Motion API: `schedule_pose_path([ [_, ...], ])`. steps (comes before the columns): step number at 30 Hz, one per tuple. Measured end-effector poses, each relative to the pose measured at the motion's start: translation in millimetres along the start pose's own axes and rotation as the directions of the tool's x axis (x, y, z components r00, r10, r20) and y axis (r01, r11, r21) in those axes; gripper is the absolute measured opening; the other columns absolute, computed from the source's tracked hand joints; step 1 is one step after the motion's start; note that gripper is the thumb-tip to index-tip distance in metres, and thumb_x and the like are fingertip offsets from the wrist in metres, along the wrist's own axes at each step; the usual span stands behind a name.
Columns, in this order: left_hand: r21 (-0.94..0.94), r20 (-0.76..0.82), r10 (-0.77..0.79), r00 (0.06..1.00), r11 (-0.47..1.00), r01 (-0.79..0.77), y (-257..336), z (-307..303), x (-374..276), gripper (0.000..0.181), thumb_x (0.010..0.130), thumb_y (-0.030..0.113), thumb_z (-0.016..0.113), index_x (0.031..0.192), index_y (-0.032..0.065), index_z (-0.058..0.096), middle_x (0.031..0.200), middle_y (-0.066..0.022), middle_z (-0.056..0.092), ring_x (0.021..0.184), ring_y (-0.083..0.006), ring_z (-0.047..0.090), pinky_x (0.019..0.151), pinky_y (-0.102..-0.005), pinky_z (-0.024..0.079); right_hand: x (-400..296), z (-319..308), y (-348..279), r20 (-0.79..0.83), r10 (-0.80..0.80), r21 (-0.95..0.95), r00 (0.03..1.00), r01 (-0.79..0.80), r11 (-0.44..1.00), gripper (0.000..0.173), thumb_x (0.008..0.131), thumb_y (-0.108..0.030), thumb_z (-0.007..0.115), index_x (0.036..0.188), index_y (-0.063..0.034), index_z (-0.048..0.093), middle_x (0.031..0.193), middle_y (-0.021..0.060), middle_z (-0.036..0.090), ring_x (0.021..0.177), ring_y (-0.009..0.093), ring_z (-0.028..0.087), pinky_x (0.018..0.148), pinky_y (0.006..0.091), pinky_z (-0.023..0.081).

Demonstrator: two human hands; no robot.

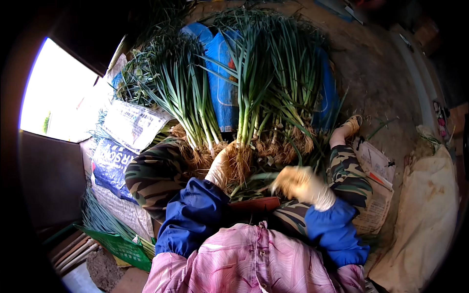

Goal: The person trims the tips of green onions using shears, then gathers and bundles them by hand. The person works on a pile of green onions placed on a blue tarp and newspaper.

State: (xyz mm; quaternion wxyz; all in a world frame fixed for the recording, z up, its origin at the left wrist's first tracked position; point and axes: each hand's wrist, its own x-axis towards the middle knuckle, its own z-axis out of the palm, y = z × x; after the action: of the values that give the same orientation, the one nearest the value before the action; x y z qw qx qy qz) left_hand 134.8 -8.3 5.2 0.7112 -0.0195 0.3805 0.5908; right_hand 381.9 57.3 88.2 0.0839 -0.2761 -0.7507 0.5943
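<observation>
My left hand, in a pale work glove, grips a small bunch of green onions low on the white stalks. Their brown roots hang toward me and partly cover the glove. My right hand, also gloved, is blurred by movement to the right of the roots, apart from the bunch. Its fingers look curled; whether they hold anything is too blurred to tell. Loose leaves and trimmings lie between my legs. More rooted onions lie in a left bundle and a right pile.
Blue plastic sheeting lies under the onions. Printed sacks cover more produce at left, near a green bag of onions. Flattened cardboard and a pale sack lie at right. My camouflage-clad legs flank the work area.
</observation>
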Motion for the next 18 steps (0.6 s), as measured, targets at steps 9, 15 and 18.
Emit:
schedule_pose_path([
  [9,0.073,0.063,-0.002,0.998,0.997,-0.003,-16.4,-0.1,4.7,0.053,0.082,0.028,0.066,0.127,0.0043,0.051,0.103,-0.0092,0.064,0.083,-0.0189,0.063,0.071,-0.0328,0.056,92.3,14.6,34.6,-0.138,0.322,-0.271,0.937,-0.349,0.897,0.046,0.09,-0.038,0.064,0.115,-0.001,0.056,0.099,0.0174,0.067,0.083,0.025,0.067,0.075,0.0345,0.052],
  [15,0.1,-0.019,0.06,0.998,0.993,-0.057,-8.2,-13.0,19.3,0.035,0.089,0.007,0.058,0.123,0.0006,0.052,0.094,-0.0072,0.064,0.085,-0.018,0.065,0.074,-0.0321,0.056,52.6,38.6,30.2,0.067,-0.031,-0.069,0.997,0.035,0.997,0.017,0.094,-0.02,0.06,0.089,-0.0036,0.062,0.071,0.006,0.061,0.067,0.01,0.06,0.056,0.0261,0.047],
  [18,0.2,0.075,0.013,0.997,0.979,-0.028,-3.6,-7.4,13.5,0.044,0.083,0.003,0.066,0.123,0.0003,0.049,0.093,-0.0069,0.062,0.087,-0.0199,0.064,0.075,-0.0323,0.055,30.1,21.7,43.1,0.084,0.214,0.539,0.973,-0.225,0.812,0.013,0.092,-0.007,0.06,0.105,-0.0055,0.061,0.091,0.0045,0.066,0.073,0.013,0.062,0.06,0.0207,0.051],
])
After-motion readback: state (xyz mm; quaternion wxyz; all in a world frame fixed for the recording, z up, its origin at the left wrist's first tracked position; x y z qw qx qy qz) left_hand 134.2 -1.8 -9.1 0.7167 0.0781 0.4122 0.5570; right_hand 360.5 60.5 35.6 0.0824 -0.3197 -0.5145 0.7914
